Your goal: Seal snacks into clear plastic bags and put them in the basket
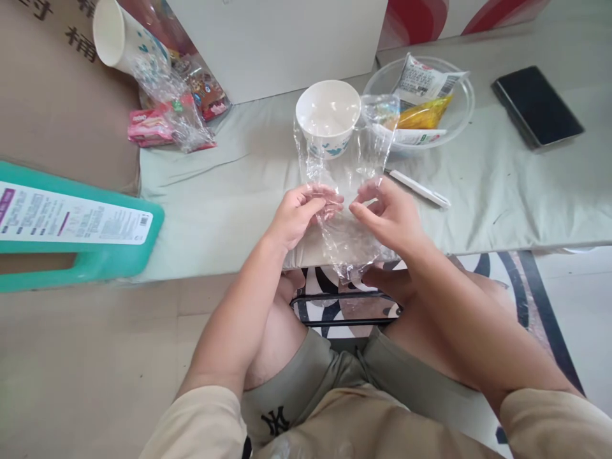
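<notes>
A clear, crinkled plastic bag [356,169] stretches from beside a white paper cup [328,118] down over the near edge of the covered surface. My left hand [308,213] has its curled fingers on the bag's left side, thumb laid over them. On the other side, my right hand [389,213] grips the film between bent fingers and thumb. The cup stands upright with its mouth up and a blue pattern low on its side. Film overlaps its lower part; whether the cup is inside the bag I cannot tell. Just beyond my right hand lies a white utility knife [421,189].
A clear plastic bowl [466,111] with snack packets stands behind the knife. A black phone [538,105] lies at the right. Leftward are a tilted paper cup [112,35] in plastic, a pink packet [150,127], a green jug [129,255] and a cardboard box [62,108].
</notes>
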